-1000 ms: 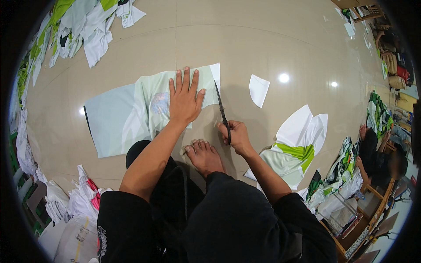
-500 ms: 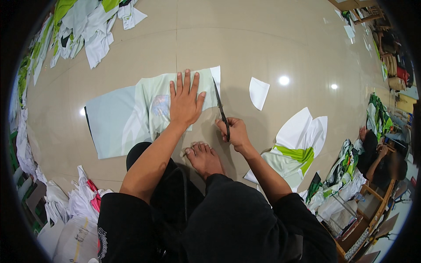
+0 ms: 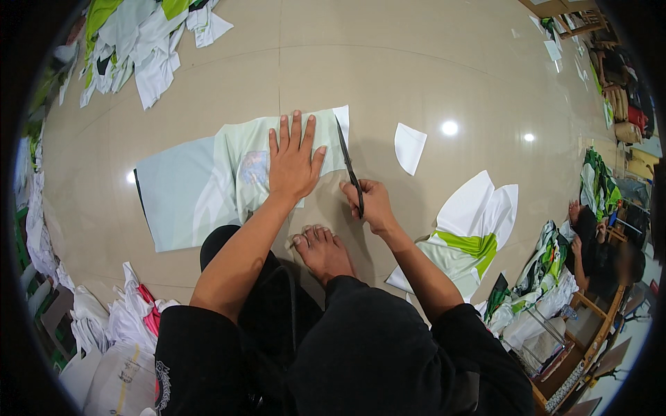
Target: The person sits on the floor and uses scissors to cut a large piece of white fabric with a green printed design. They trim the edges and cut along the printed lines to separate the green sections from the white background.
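Observation:
My left hand (image 3: 295, 156) lies flat, fingers spread, on a pale green and grey fabric piece (image 3: 180, 194) with a faint blue printed patch. My right hand (image 3: 368, 204) grips long black scissors (image 3: 350, 166); their blades lie along the cloth's right end, beside a narrow white margin (image 3: 342, 114). A loose white fabric offcut (image 3: 409, 147) rests to the right. Nearer me on the right lies a crumpled white and lime cloth piece (image 3: 468, 208). My bare foot (image 3: 322, 253) is just below the scissors.
Fabric piles sit at the upper left (image 3: 152, 48), lower left (image 3: 111, 326) and right (image 3: 541, 270). Another person (image 3: 590, 256) sits at the far right beside wooden furniture (image 3: 593, 326). More small scraps (image 3: 553, 50) lie on the tiled floor (image 3: 347, 62) at the upper right.
My right hand and the scissors have edged away from me, the blade tips reaching farther along the cloth. My left hand has barely shifted. The other person's arm has moved.

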A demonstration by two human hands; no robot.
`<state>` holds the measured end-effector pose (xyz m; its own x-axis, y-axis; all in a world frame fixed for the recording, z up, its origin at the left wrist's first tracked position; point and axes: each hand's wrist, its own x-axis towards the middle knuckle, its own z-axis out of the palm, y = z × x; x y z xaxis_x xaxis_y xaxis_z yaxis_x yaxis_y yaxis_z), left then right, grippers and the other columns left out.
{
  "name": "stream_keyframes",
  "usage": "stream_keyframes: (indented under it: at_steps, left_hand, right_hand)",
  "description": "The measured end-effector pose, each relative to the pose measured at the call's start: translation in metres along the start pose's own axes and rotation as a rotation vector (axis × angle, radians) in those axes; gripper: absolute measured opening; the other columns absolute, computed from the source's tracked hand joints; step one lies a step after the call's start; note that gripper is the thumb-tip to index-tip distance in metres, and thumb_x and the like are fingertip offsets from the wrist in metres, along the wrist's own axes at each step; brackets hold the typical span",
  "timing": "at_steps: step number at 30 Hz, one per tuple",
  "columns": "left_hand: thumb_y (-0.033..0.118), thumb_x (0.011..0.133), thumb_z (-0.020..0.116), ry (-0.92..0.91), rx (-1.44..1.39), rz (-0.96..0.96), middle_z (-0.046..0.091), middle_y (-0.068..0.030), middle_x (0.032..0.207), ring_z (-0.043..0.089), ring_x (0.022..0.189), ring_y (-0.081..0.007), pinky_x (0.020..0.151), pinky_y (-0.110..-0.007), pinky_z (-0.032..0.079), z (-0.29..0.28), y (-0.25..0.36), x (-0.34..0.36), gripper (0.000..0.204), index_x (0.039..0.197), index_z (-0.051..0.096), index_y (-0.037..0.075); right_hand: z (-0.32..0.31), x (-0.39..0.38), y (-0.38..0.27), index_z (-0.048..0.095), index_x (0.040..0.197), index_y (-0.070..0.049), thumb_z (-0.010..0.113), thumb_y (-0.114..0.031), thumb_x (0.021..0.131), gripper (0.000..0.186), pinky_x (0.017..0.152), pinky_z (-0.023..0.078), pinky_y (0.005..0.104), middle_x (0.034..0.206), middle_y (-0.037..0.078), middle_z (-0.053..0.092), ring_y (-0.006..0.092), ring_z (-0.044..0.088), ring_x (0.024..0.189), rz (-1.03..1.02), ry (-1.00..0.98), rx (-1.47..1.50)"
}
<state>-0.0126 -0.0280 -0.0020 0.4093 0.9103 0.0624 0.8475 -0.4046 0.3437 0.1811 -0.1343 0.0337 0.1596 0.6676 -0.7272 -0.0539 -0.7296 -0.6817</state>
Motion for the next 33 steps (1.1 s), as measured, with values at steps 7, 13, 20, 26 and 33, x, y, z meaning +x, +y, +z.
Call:
stream_keyframes:
  at_steps: [7,13,20,26,33]
  left_hand:
    - [0.045,0.117,0.046,-0.002,0.0,-0.004,0.028,-0.0214,0.183,0.021,0.169,-0.0478,0.136,-0.066,0.013,0.001,0.0,0.0,0.07,0.177,0.034,0.012]
    - [0.046,0.117,0.045,-0.012,0.011,-0.007,0.028,-0.0211,0.184,0.021,0.169,-0.0473,0.136,-0.065,0.013,0.001,0.001,0.0,0.07,0.177,0.034,0.012]
    - [0.045,0.117,0.045,-0.007,0.002,-0.007,0.027,-0.0208,0.184,0.021,0.169,-0.0473,0.136,-0.065,0.013,0.0,0.001,0.0,0.07,0.177,0.034,0.012]
    - [0.046,0.117,0.046,-0.011,0.003,-0.006,0.027,-0.0211,0.183,0.022,0.169,-0.0476,0.136,-0.066,0.014,0.001,0.0,-0.001,0.07,0.177,0.035,0.012]
    - [0.046,0.117,0.046,-0.009,0.002,-0.006,0.028,-0.0216,0.183,0.022,0.169,-0.0481,0.135,-0.066,0.015,0.0,0.0,0.0,0.07,0.177,0.035,0.011]
  right_hand:
    - [0.002,-0.002,-0.001,0.067,0.075,-0.004,0.085,-0.035,0.097,0.042,0.045,0.043,0.0286,0.06,0.002,0.061,0.0106,0.058,0.048,0.009,0.006,0.064]
    - [0.0,0.006,-0.006,0.066,0.074,-0.005,0.085,-0.035,0.096,0.042,0.045,0.042,0.0286,0.061,0.001,0.06,0.0105,0.056,0.048,-0.014,-0.008,0.059]
    - [0.001,0.01,-0.014,0.066,0.075,-0.005,0.085,-0.036,0.096,0.042,0.045,0.041,0.0281,0.061,0.001,0.06,0.0097,0.056,0.049,-0.015,-0.034,0.068]
    - [-0.001,0.012,-0.013,0.067,0.077,-0.004,0.086,-0.037,0.096,0.042,0.044,0.041,0.0285,0.061,0.001,0.06,0.0099,0.055,0.048,-0.01,-0.031,0.045]
    - [0.0,0.019,-0.024,0.064,0.076,-0.007,0.087,-0.038,0.095,0.043,0.044,0.041,0.0289,0.061,0.001,0.059,0.0107,0.054,0.047,-0.006,-0.046,0.063]
